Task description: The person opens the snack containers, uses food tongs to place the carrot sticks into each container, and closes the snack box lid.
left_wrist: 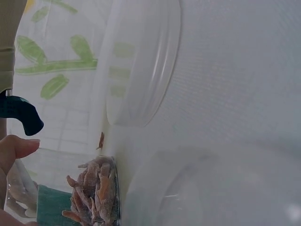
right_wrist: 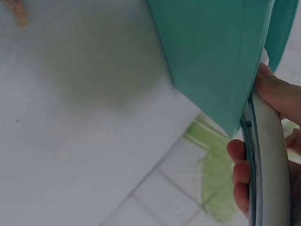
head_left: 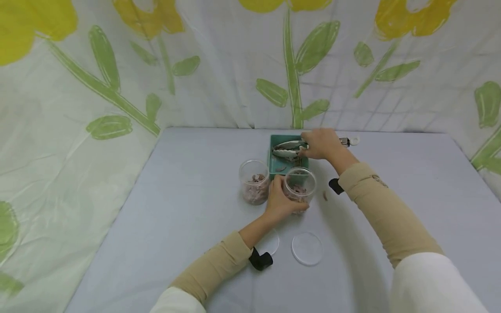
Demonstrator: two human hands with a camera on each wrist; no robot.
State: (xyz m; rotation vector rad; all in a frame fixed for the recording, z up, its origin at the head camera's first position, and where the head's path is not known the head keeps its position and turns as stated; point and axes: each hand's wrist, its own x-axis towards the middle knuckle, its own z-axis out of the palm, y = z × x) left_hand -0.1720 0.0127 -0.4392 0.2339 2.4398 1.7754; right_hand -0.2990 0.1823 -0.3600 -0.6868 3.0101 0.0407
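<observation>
My left hand [head_left: 278,203] is curled round a clear jar [head_left: 300,186] holding dried, brownish, shrivelled pieces, which also show up close in the left wrist view. Over a teal box [head_left: 269,154], my right hand [head_left: 322,144] grips a pair of tongs [head_left: 285,153], their scalloped tips parted inside the box. A few brown strips lie on the box's floor near those tips. In the right wrist view, fingers and thumb wrap the tongs' pale handle [right_wrist: 270,174] beside the box wall [right_wrist: 207,52]. A second clear jar [head_left: 254,184] of similar pieces stands left of my left hand.
Two clear round lids lie nearer me: one [head_left: 307,248] in full view, the other [head_left: 277,243] partly behind my left wrist. A single brown piece [head_left: 325,196] is on the table right of the held jar. A flower-printed curtain [head_left: 219,78] hangs behind the table.
</observation>
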